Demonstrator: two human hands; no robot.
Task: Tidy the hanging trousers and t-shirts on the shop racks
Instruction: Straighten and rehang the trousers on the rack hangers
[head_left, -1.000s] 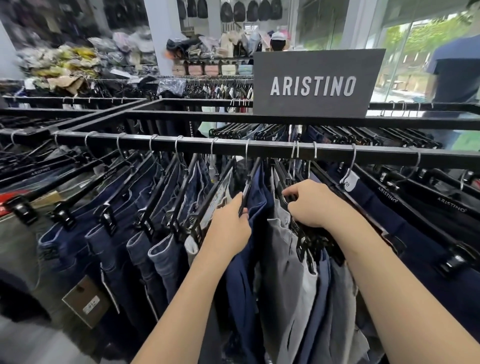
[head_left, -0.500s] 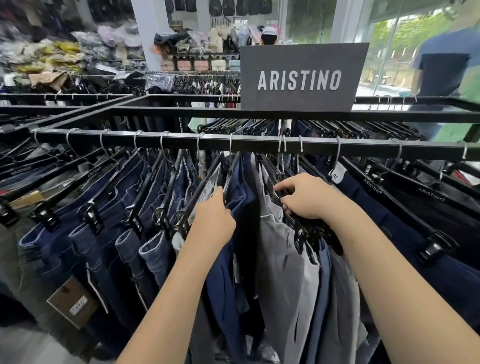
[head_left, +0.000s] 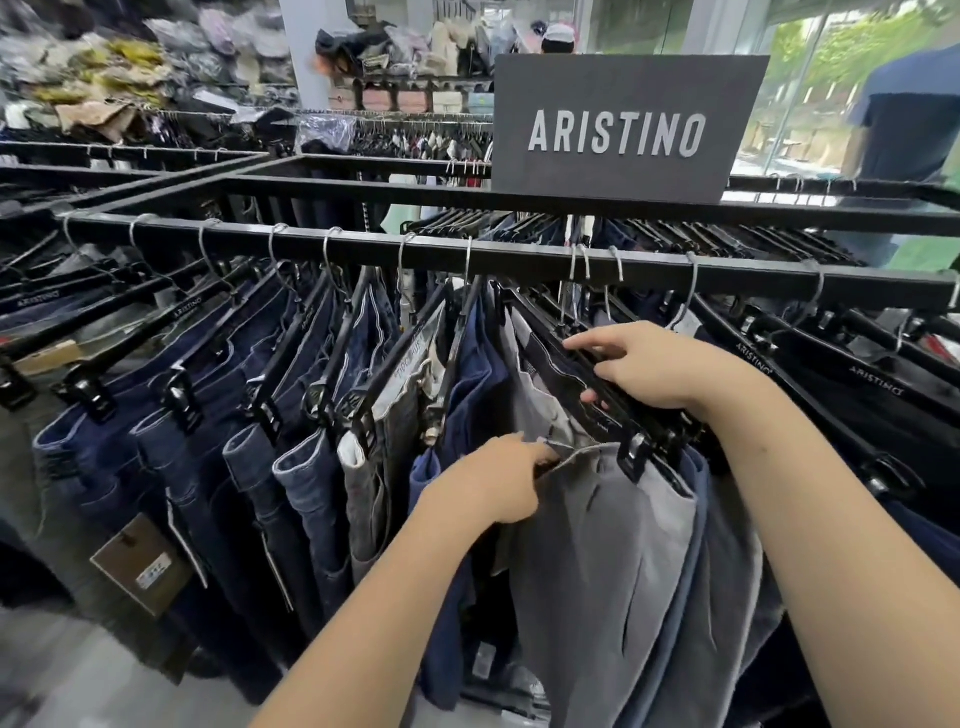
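- The left hand (head_left: 496, 480) is low in the middle of the rack, its fingers (head_left: 543, 453) closed in a pinch on the near top edge of the waistband of the grey trousers (head_left: 613, 551).
- Those grey trousers hang from the front rail (head_left: 519, 260), with the pinched corner just left of a black clip on their hanger; the cloth falls away below and right of the fingertips.
- The right hand (head_left: 660, 369) lies higher and further back, on a bunch of black clip hangers (head_left: 613, 415). Its forefinger points left along the top while the other fingers (head_left: 602, 370) and the thumb curl round the bars, gripping them.
- Navy trousers (head_left: 475, 374) hang just left of the grey pair, touching the left wrist.
- Dark jeans (head_left: 182, 467) fill the rail to the left, one with a brown card tag (head_left: 140, 566).
- A grey ARISTINO sign (head_left: 623, 124) stands on the rack top.
- A person in a dark blue t-shirt (head_left: 909, 114) is by the window, far right.
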